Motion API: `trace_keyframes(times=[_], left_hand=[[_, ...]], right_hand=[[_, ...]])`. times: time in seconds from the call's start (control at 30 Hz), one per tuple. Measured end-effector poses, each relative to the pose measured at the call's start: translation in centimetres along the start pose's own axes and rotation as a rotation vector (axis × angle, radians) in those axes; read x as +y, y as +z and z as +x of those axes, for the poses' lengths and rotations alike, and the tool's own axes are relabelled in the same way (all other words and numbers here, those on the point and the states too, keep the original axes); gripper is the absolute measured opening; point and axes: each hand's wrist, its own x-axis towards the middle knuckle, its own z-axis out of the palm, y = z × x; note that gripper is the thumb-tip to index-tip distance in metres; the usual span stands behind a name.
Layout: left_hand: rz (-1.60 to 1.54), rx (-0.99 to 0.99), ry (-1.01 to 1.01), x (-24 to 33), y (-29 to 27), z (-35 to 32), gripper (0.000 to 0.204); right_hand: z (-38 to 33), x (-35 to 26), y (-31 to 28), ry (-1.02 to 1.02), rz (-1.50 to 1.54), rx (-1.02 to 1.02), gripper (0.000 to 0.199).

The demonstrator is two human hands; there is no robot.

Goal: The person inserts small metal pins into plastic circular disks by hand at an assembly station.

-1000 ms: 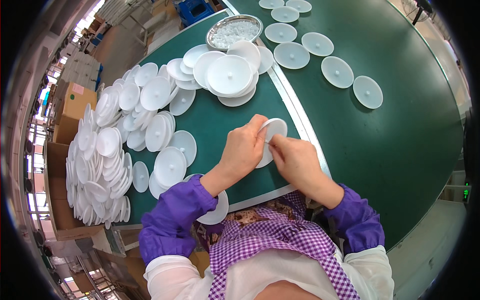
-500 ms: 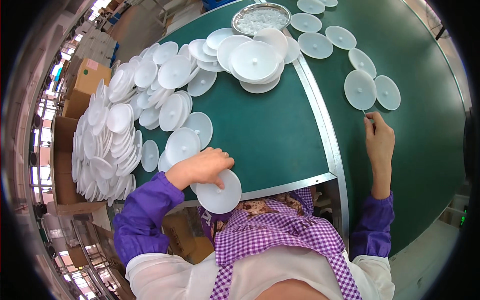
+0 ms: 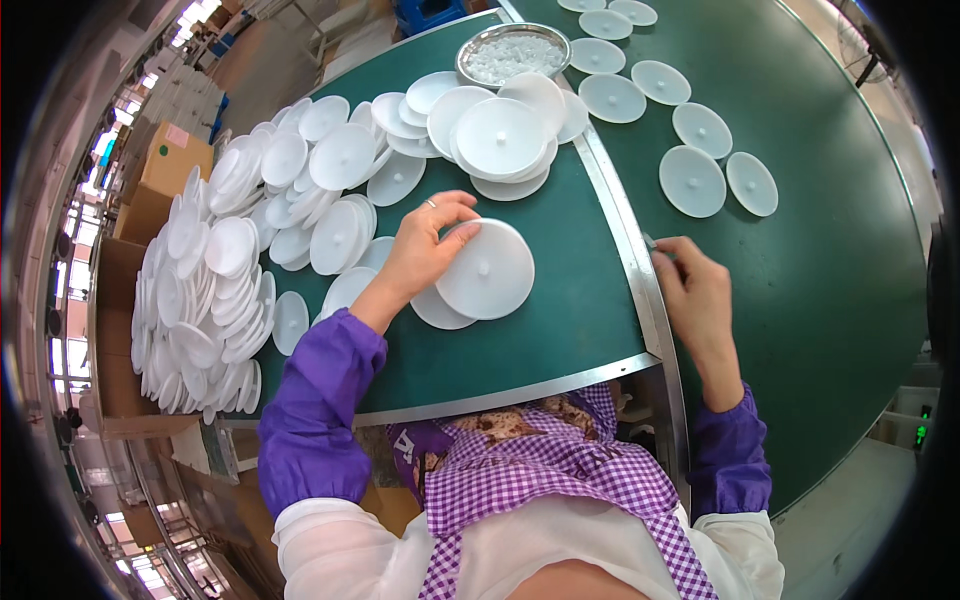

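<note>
My left hand (image 3: 428,245) grips the upper left edge of a white round disc (image 3: 500,265) with a small raised knob in its middle. Partly under it, another white disc (image 3: 440,310) shows its lower left rim. Beside the metal strip on the right, my right hand (image 3: 692,285) is closed in a pinch. A small pale tip sticks out past its fingertips, too little to name. Farther off on the right-hand green surface lies a loose group of similar white discs (image 3: 692,182), apart from my right hand.
A big heap of white discs (image 3: 230,250) covers the table's left side, beside cardboard boxes (image 3: 172,165). Stacked discs (image 3: 500,135) lie at the far middle, before a metal bowl (image 3: 515,55) of small whitish pieces. A raised metal strip (image 3: 625,215) divides the green surfaces.
My left hand has moved up and right with a disc, from the front edge to over the table. My right hand has drawn back left and nearer, away from the discs on the right.
</note>
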Motion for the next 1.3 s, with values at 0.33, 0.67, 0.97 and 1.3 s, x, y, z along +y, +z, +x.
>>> trace_keyframes(times=[0.33, 0.67, 0.97, 1.3], left_hand=[[0.056, 0.070, -0.104, 4.5, 3.5, -0.4, 0.014], [0.120, 0.034, -0.051, 5.1, 4.4, 0.2, 0.015], [0.189, -0.069, -0.061, 5.4, 6.1, 0.5, 0.034], [0.190, 0.141, 0.144, 8.3, 6.1, -0.8, 0.023]], right_hand=[[-1.5, -5.0, 3.7, -0.086, 0.192, -0.356, 0.017], [-1.1, -4.2, 6.0, -0.208, 0.139, -0.336, 0.015], [-1.6, -4.0, 7.8, -0.287, -0.109, -0.234, 0.011], [-2.3, -5.2, 7.7, -0.351, 0.114, 0.005, 0.010]])
